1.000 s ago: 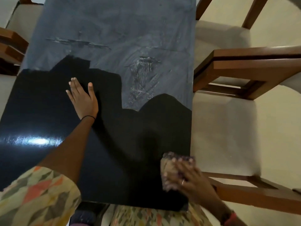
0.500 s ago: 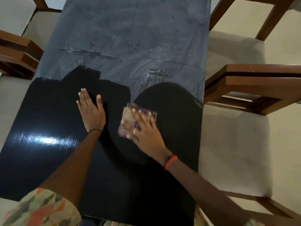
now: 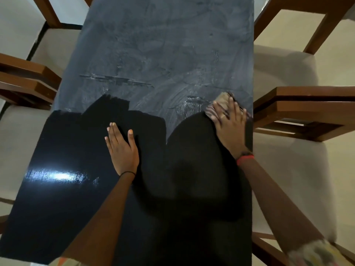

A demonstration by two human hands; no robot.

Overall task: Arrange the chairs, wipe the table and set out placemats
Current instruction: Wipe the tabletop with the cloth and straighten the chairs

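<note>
A long black table (image 3: pixel 63 198) fills the view. Its near half is glossy and clean; the far half (image 3: pixel 163 45) is dull grey with dust and smears. My left hand (image 3: pixel 122 148) lies flat on the clean part, fingers together, holding nothing. My right hand (image 3: pixel 229 121) presses a brownish patterned cloth (image 3: pixel 222 98) against the table near its right edge, at the border between clean and dusty surface. Most of the cloth is hidden under my fingers.
Wooden chairs with pale seat cushions stand close along both sides: two on the right (image 3: pixel 303 110) (image 3: pixel 315 25), one on the left (image 3: pixel 26 81) and another at far left (image 3: pixel 48 14). Pale floor shows between them.
My right hand has carried the cloth from the table's near right edge to the middle, then out to the right edge farther up, widening the clean black patch. My left hand stays flat.
</note>
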